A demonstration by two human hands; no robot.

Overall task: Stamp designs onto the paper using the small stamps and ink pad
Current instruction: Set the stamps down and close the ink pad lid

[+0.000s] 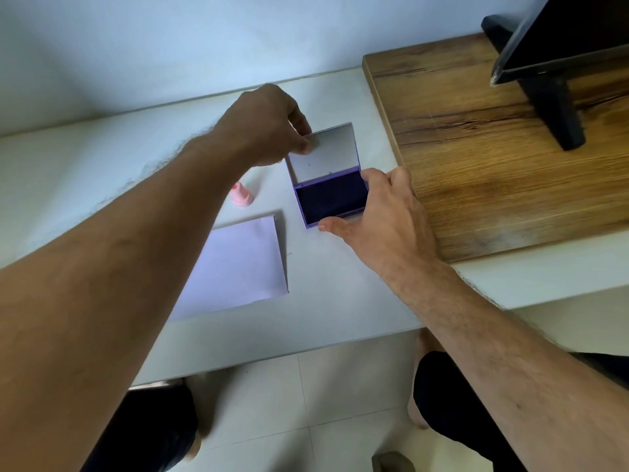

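Both hands work the ink pad (332, 199): left hand (269, 127) pinches its raised lid (323, 151), right hand (384, 212) grips the base. Pink stamp (242, 196) stands just left of the pad, nearer the left hand; paper (235, 264) lies in front of it.

Location is appearing to be a home desk area: a white desk (340, 294) is standing against a plain wall (170, 46), with tiled floor (289, 403) below and a monitor (558, 46) sitting on a wooden board (493, 165).
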